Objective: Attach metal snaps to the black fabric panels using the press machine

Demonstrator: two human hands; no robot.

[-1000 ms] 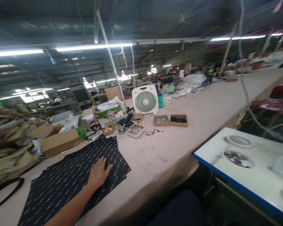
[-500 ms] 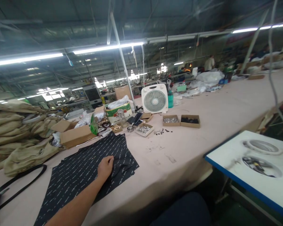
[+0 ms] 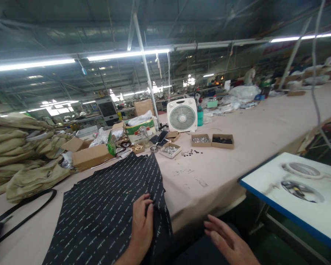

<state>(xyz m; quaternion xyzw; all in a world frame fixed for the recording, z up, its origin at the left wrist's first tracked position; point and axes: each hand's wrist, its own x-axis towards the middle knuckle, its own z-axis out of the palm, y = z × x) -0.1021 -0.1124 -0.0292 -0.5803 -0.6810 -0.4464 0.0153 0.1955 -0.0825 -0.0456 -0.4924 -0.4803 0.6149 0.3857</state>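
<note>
Dark cloth [image 3: 105, 206] with rows of small white marks lies in stacked, uneven layers on the left of the table, its right side hanging over the front edge. My left hand [image 3: 142, 221] is on the cloth near that edge, fingers bent and thumb close to them, gripping a bit of the fabric; the fingertips are partly hidden. Over the gap between the table and the white stand, my right hand [image 3: 228, 241] is raised with fingers apart, holding nothing.
Beyond the cloth stand a cardboard box [image 3: 91, 158], small trays of metal parts [image 3: 171, 150] and black pieces [image 3: 222, 141], and a fan [image 3: 182, 115]. Khaki garments [image 3: 35, 180] are piled left. A white stand with blue edge [image 3: 289, 195] is at right.
My left hand has moved right and toward me, and the dark cloth has shifted the same way, over the table edge. My right hand has come into view from below.
</note>
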